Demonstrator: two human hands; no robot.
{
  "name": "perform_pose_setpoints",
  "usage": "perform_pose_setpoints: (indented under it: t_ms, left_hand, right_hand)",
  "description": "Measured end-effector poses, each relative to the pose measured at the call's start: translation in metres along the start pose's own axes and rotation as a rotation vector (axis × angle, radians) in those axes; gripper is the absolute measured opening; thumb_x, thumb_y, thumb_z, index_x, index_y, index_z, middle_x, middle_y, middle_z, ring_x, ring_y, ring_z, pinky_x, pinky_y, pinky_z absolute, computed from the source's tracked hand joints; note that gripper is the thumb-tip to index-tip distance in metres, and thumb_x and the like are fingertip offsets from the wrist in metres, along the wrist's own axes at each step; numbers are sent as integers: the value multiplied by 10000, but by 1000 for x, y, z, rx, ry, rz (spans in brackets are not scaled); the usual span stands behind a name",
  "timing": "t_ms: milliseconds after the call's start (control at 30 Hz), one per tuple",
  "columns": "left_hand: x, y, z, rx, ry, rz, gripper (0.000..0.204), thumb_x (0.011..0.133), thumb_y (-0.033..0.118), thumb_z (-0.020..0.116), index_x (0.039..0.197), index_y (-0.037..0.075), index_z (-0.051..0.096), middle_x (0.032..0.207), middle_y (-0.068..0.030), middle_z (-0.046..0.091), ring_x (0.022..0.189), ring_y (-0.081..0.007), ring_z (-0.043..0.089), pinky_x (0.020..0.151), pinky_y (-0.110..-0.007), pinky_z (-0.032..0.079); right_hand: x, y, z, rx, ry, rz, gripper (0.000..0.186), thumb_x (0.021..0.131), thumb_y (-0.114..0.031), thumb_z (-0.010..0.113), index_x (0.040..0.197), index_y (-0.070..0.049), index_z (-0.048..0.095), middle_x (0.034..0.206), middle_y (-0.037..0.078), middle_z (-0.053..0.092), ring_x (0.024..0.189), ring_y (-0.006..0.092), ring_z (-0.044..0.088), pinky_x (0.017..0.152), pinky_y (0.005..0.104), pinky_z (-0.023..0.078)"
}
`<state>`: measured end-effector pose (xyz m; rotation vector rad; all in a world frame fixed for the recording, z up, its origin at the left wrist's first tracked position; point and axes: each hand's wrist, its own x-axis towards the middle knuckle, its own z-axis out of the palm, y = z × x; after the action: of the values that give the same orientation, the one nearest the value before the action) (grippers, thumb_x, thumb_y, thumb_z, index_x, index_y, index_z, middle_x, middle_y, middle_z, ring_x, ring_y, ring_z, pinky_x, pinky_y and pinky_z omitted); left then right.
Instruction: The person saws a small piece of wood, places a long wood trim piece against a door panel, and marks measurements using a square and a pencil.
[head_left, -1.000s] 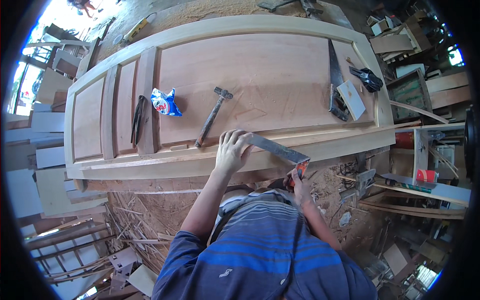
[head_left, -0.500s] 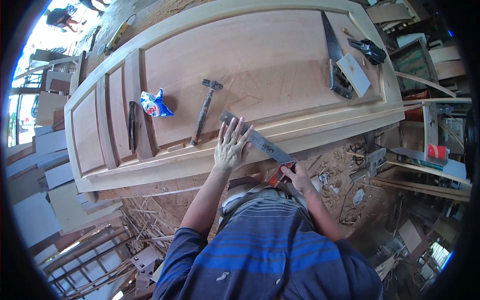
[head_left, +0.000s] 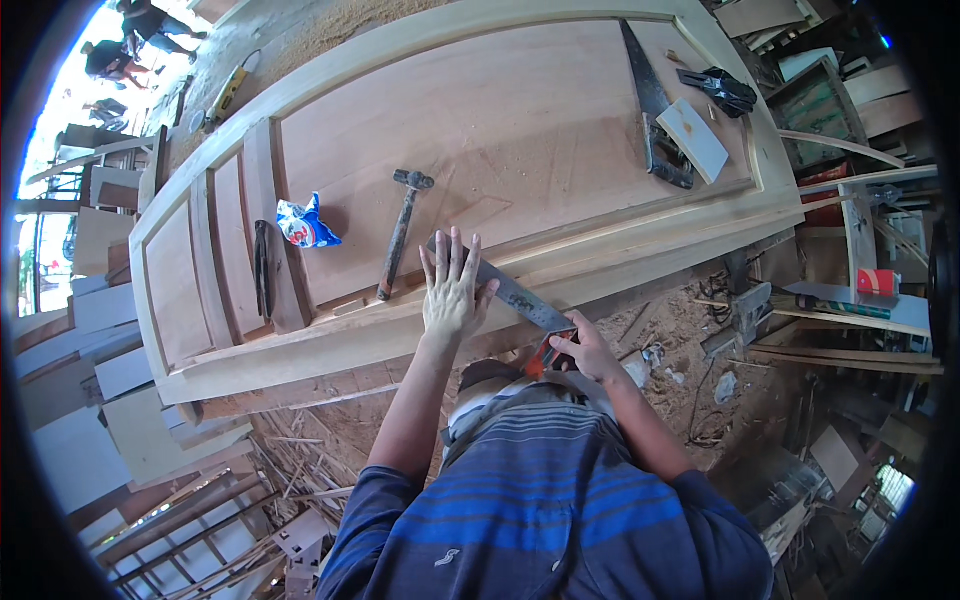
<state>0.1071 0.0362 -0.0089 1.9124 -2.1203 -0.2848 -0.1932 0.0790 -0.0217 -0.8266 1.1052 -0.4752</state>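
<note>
My right hand [head_left: 588, 349] is closed around the orange handle of a short handsaw [head_left: 525, 303]. Its grey blade slants up and left over the near edge of a panelled wooden door [head_left: 540, 110]. Against the far end of the blade lies my left hand [head_left: 452, 295], flat with fingers stretched out, covering part of the metal. A hammer [head_left: 402, 235] rests on the door just beyond that hand. Farther left are a crumpled blue-and-white packet [head_left: 308, 222] and a dark, slim tool [head_left: 263, 268] like pincers, its exact kind unclear.
On the door's right end lie another handsaw [head_left: 655, 110], a small pale board [head_left: 693, 140] and a black plastic bundle [head_left: 725, 90]. Board offcuts [head_left: 75, 435] crowd the left side. Wood scraps and sawdust litter the floor. Several people [head_left: 145, 35] are far off at upper left.
The view has shifted slightly. The saw and both hands keep nearly the same pose, with my left palm slightly nearer upright and still flat on the blade.
</note>
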Motion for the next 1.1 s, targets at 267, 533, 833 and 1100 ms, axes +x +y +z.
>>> perform_pose_setpoints:
  t_ms: [267,533,833,1100]
  left_hand:
    - [-4,-3,7,20,-5,50,838,1082,484,656,1789,171,335,1872,-222,188,1738,-462,98,1383,-679,38]
    - [0,-2,6,58,-29,50,801,1089,500,643,1774,182,376,1869,-220,205,1736,-456,117,1384,-674,50]
    - [-3,-3,11,51,-19,48,837,1083,539,644,1793,226,332,1877,-218,169,1741,-448,97,1386,-669,54]
    - [-1,-2,6,63,-30,62,861,1078,556,646,1786,172,343,1864,-261,168,1731,-482,102,1387,-658,71]
  right_hand:
    - [-3,-4,-1,-48,-15,-43,309,1065,-158,780,1294,-50,603,954,34,721,748,118,735,601,296,579]
    - [1,-4,-2,-36,-10,-48,334,1070,-145,767,1338,-36,599,1001,49,721,756,116,713,607,296,571]
    - [-1,-3,-1,-72,11,-64,351,1071,-165,773,1351,-38,603,994,44,722,796,120,716,611,302,575]
    - [-1,-8,-2,-77,12,-55,374,1053,-163,783,1353,-19,610,1005,62,731,743,134,715,596,307,580]
